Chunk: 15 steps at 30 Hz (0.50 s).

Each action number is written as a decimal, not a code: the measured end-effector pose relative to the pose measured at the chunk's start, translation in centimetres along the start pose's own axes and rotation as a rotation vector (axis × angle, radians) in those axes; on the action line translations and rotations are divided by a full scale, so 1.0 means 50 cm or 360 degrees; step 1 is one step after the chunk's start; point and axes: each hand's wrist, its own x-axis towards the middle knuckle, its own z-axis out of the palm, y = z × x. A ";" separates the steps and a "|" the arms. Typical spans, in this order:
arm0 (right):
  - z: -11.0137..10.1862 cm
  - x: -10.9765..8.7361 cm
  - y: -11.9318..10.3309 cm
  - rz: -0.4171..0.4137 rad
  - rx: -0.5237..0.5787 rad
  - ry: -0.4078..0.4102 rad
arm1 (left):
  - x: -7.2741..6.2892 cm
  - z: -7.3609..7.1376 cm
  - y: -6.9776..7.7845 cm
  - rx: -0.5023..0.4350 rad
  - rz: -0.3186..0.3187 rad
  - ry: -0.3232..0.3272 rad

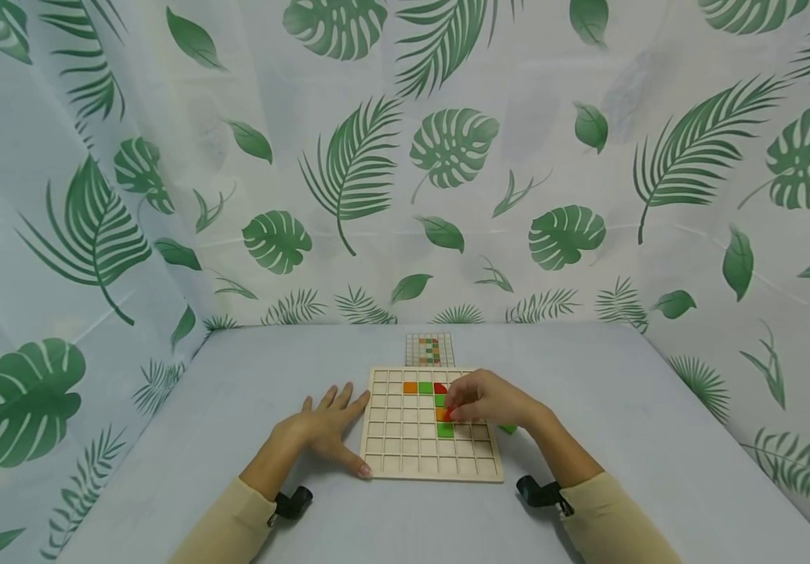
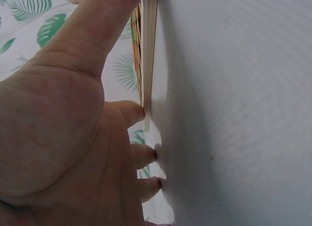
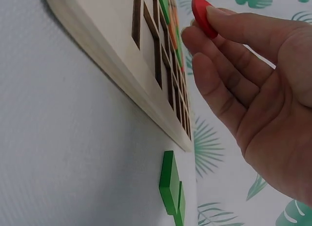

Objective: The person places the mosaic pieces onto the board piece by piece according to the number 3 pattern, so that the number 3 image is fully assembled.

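Over the right half of a wooden grid board (image 1: 401,446), my right hand (image 1: 486,398) pinches a red tile (image 3: 204,15) between thumb and fingers. In the right wrist view the tile has one curved edge and is clear of the board. My left hand (image 1: 323,427) lies spread at the board's left side, thumb at the near corner and index finger at the edge. In the grid sit an orange tile (image 1: 410,388), a green tile (image 1: 425,388) and a red tile (image 1: 440,388) in one row. Below the red one run green and orange tiles, ending at a green tile (image 1: 445,430).
A small card (image 1: 429,338) with a printed grid of coloured squares lies behind the board. Green tiles (image 3: 169,184) lie on the table right of the board, partly behind my right wrist. A leaf-patterned curtain (image 1: 377,157) stands around the table.
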 end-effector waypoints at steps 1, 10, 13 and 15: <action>0.001 0.001 -0.001 -0.0005 -0.0002 -0.0005 | 0.000 0.000 0.000 -0.0004 0.0001 0.0004; 0.009 0.009 -0.003 -0.0067 -0.0052 -0.0056 | 0.002 0.000 -0.003 -0.0005 -0.0003 0.0003; 0.011 0.008 -0.006 -0.0081 -0.0053 -0.0074 | 0.000 0.000 -0.002 -0.0004 -0.0007 0.0000; 0.013 0.009 -0.006 -0.0080 -0.0034 -0.0089 | -0.002 0.000 0.000 -0.0004 -0.0010 -0.0001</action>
